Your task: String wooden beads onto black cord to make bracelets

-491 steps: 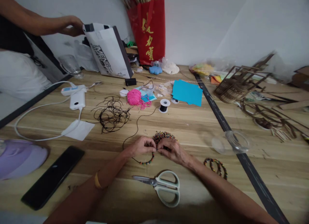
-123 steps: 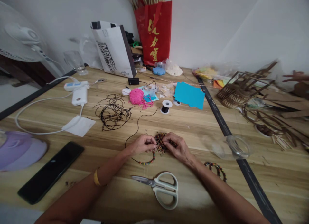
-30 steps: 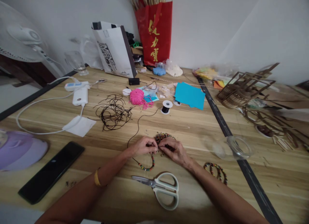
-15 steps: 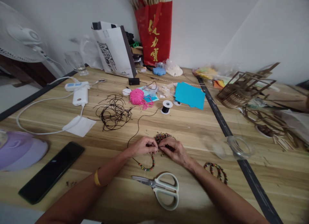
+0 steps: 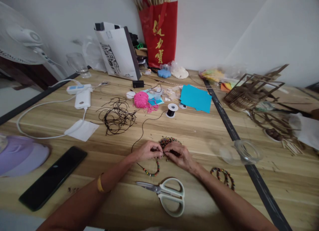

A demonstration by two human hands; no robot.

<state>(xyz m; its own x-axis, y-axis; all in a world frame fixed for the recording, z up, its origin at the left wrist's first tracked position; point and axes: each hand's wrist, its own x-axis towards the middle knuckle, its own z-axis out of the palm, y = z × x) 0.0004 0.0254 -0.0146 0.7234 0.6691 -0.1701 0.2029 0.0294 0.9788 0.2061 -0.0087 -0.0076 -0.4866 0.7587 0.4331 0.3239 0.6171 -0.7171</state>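
Note:
My left hand (image 5: 149,150) is closed in a pinch on the thin black cord (image 5: 143,127). A short row of coloured beads (image 5: 152,174) is threaded on this cord and hangs in a curve below the fingers onto the table. Fingertip to fingertip with it, my right hand (image 5: 180,155) is also pinched; what sits between its fingers is too small to make out. Behind both hands lies a pile of loose multicoloured beads (image 5: 169,140), partly covered by the right hand. The cord runs back toward a white spool of black cord (image 5: 171,110).
Scissors with pale handles (image 5: 171,196) lie in front of the hands. Beaded bracelets (image 5: 225,174) rest beside the right forearm. Farther off are tangled black cord (image 5: 116,119), pink yarn (image 5: 141,100) and blue sheets (image 5: 196,98). A black phone (image 5: 53,178) lies left.
Both hands stay almost in place, with only a slight shift of the right fingers. The cord and threaded beads look the same.

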